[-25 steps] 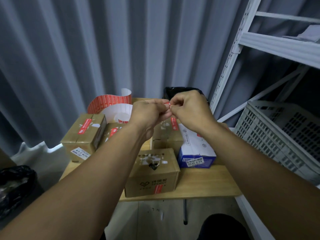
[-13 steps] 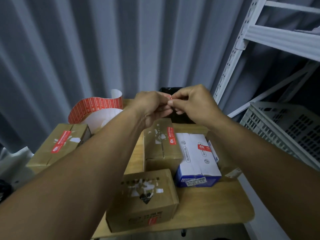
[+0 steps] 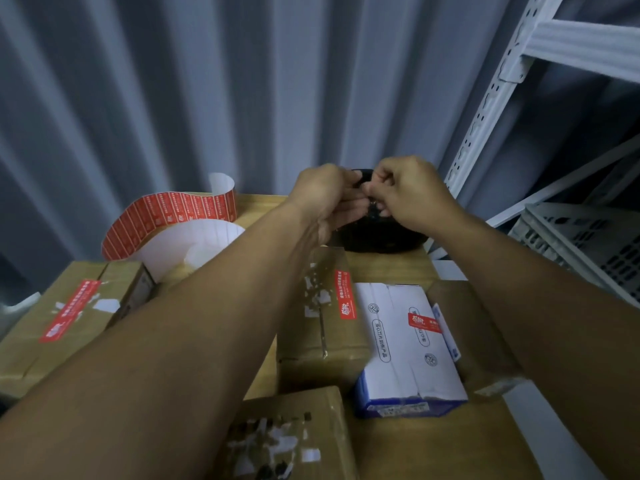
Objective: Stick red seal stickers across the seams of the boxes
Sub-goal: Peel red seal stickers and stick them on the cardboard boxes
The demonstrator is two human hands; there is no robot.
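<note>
My left hand and my right hand meet fingertip to fingertip above the back of the table, pinching a small red seal sticker that the fingers almost hide. A strip of red seal stickers curls up from its white backing at the back left. Red seals lie on the left brown box, the middle brown box and the white-and-blue box. The near brown box shows only torn white label scraps on top. Another brown box lies under my right forearm.
A black bag-like object sits on the wooden table just below my hands. A white metal rack and a grey plastic crate stand to the right. A grey curtain hangs behind the table.
The view has tilted down and come closer to the table, so the boxes look larger. My hands stay pinched together; the red sliver between the fingertips is harder to see now.
</note>
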